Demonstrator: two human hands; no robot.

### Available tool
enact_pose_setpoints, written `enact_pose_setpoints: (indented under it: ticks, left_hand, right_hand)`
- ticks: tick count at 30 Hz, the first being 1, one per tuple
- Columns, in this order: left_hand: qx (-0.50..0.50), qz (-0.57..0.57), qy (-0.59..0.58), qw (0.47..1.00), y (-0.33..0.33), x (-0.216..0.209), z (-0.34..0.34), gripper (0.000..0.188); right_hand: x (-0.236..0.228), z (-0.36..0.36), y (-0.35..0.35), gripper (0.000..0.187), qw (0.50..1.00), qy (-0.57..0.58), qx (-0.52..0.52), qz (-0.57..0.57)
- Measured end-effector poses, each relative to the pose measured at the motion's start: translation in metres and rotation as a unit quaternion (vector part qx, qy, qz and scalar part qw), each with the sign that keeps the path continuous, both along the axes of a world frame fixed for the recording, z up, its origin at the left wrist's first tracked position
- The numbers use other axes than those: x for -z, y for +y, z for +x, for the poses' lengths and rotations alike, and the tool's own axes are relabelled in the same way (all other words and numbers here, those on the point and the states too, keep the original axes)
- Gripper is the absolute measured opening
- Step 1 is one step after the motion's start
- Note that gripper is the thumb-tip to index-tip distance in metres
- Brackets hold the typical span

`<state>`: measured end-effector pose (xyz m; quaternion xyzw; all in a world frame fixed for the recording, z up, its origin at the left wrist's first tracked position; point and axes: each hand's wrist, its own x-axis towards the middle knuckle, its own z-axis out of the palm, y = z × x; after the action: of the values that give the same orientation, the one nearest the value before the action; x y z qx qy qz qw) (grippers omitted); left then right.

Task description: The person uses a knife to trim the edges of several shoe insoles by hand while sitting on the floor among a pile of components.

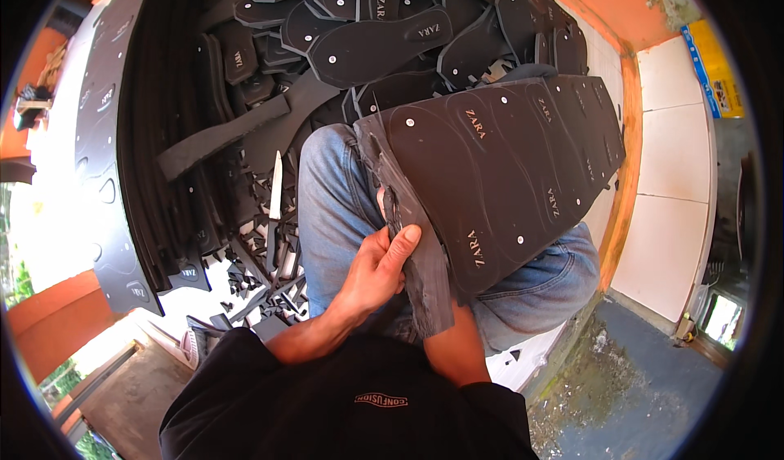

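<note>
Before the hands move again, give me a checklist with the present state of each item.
1. Left hand has a grip on the edge of the black foam sheet: ok, thumb pressed on it.
2. Right hand in sight: not ok, hidden under the sheet; only its forearm shows.
3. Sheet supported: ok, it rests across the lap in blue jeans.
4. Knife away from the hands: ok, it lies on the floor to the left.
5. Cut soles piled beyond the knees: ok.
6. Floor free of scraps: not ok.
</note>
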<state>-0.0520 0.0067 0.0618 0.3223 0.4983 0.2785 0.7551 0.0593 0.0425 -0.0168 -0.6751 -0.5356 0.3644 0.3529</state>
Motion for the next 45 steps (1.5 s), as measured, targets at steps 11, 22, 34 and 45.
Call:
enact_pose_setpoints:
  ticks: [11,22,34,45]
  left_hand:
    - [-0.299,0.048,0.221,0.927,0.013,0.024,-0.127,0.047]
    - [0.020,-0.132,-0.150,0.980,-0.038,0.052,0.011,0.066]
    - [-0.110,-0.125,-0.031,0.985,-0.031,0.038,0.028,0.037]
    - [-0.047,-0.150,0.004,0.988,-0.025,0.015,0.028,0.040]
  right_hand:
    - [-0.033,-0.043,0.048,0.015,0.907,0.401,0.013,-0.130]
    - [-0.105,0.056,-0.113,0.011,0.787,0.567,0.239,-0.038]
    - [-0.060,0.069,-0.199,0.014,0.962,0.146,0.091,-0.214]
    - [-0.052,0.054,-0.220,0.013,0.967,0.083,0.101,-0.218]
